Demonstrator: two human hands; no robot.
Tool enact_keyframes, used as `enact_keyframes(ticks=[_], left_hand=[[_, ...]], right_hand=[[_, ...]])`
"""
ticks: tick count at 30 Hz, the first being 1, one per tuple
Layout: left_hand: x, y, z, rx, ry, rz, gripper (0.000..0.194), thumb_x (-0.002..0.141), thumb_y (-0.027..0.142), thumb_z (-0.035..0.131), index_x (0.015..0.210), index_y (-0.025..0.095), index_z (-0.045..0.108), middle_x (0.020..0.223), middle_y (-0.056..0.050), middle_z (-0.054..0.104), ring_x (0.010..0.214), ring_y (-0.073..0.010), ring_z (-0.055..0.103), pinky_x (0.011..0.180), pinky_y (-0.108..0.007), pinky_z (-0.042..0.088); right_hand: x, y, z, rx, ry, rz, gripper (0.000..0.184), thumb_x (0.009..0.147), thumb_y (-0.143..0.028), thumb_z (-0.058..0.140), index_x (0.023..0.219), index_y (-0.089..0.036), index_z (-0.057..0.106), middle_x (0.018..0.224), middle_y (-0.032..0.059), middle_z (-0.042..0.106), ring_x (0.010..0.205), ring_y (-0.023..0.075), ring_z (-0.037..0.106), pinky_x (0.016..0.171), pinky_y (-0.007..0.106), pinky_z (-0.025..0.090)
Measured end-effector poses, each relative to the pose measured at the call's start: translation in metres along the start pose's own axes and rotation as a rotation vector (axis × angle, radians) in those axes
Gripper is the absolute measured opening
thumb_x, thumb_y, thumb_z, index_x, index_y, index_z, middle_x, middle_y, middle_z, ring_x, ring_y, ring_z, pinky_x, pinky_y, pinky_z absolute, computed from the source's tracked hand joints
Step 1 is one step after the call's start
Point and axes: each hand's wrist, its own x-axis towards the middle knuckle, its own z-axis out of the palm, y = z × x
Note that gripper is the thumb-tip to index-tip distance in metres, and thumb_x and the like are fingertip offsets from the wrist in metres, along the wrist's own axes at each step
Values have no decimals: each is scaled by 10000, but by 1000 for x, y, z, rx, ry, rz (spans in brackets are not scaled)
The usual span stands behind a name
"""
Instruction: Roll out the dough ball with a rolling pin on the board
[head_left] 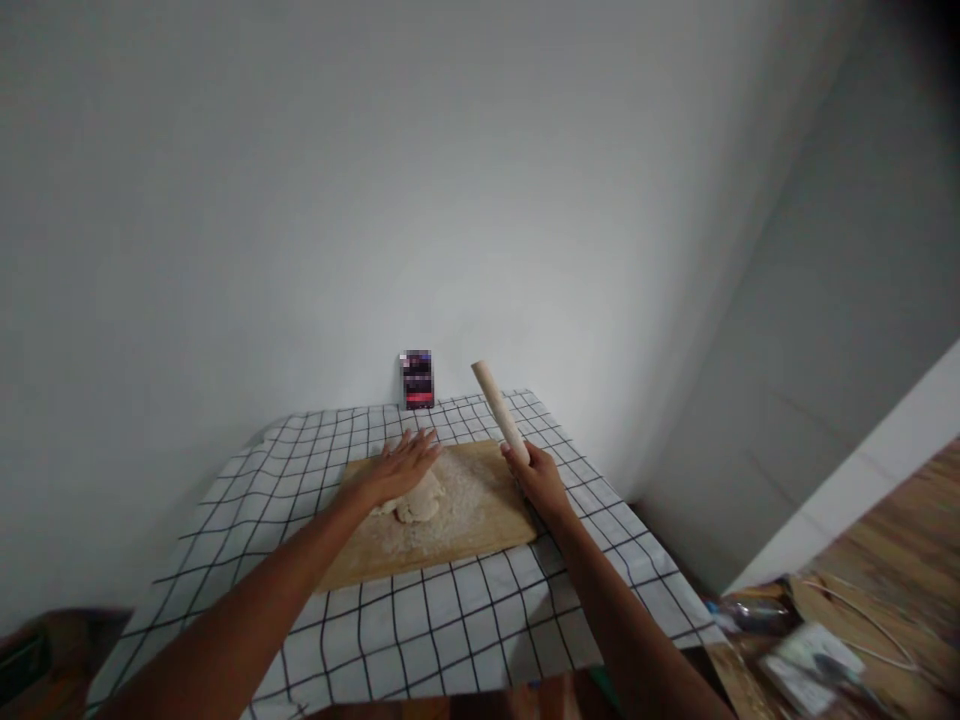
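Note:
A pale lump of dough (pixel 420 502) sits on a floured wooden board (pixel 480 530). My left hand (pixel 405 466) lies over the dough's far left side, palm down with its fingers stretched out and slightly spread. Part of the dough is hidden under that hand. In my right hand (pixel 541 478) is a wooden rolling pin (pixel 496 405), gripped near its lower end. The pin tilts up and to the left, its far end raised above the table beyond the board's right side. Loose flour is scattered over the board around the dough.
A white tablecloth with dark checks (pixel 450 640) covers the table. At its far edge a phone (pixel 418 380) with a blurred screen leans against the white wall (pixel 450 200). Off the table to the lower right are a clear bottle (pixel 757 612) and a pale box (pixel 810 665).

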Motion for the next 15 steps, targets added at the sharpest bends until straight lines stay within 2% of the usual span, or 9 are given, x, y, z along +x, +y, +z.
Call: enact_keyframes(ticks=[3, 5, 7, 8, 10, 13, 15], left_hand=[[3, -7, -26, 19, 56, -5, 489, 916, 462, 179, 1266, 261, 454, 1419, -65, 479, 1298, -254, 383, 1013, -420, 311], [-1, -10, -43, 62, 114, -55, 526, 887, 526, 222, 1115, 198, 565, 1219, -114, 629, 1123, -275, 527, 915, -412, 382], [-11, -10, -50, 113, 139, -130, 578, 812, 644, 303, 930, 176, 622, 937, -120, 711, 905, -305, 605, 804, -440, 416], [-19, -9, -48, 138, 137, -167, 602, 764, 697, 340, 863, 178, 627, 830, -108, 712, 816, -310, 618, 751, -443, 421], [-33, -5, -36, 188, 139, -198, 622, 693, 754, 390, 806, 188, 622, 748, -92, 700, 719, -306, 621, 680, -428, 415], [-46, 3, -15, 224, 170, -124, 565, 715, 716, 406, 772, 198, 622, 804, -107, 696, 754, -322, 620, 644, -413, 389], [-46, 7, -10, 202, 150, -66, 495, 749, 659, 417, 664, 212, 611, 741, -82, 684, 718, -300, 617, 600, -387, 372]], right_hand=[[0, 1, 0, 4, 2, 2, 498, 875, -673, 575, 695, -212, 525, 592, -29, 446, 553, 140, 411, 491, 262, 302], [1, 1, 0, 3, 3, 6, 497, 879, -673, 574, 698, -213, 520, 590, -32, 442, 552, 140, 414, 493, 262, 304], [1, 1, 0, -1, 3, 9, 499, 881, -674, 574, 695, -214, 520, 591, -32, 446, 555, 141, 418, 499, 262, 307], [1, 1, 0, -7, 1, 12, 501, 882, -674, 575, 694, -212, 524, 592, -31, 451, 556, 141, 420, 502, 263, 308], [1, 0, -1, -17, -5, 22, 501, 883, -672, 576, 700, -207, 542, 596, -29, 461, 557, 141, 422, 504, 265, 304], [0, 0, -1, -21, -12, 21, 504, 882, -672, 579, 704, -201, 554, 600, -28, 465, 559, 140, 418, 505, 267, 299], [-1, 1, -1, -11, -6, 4, 502, 880, -669, 583, 697, -203, 547, 597, -31, 459, 562, 139, 412, 507, 268, 299]])
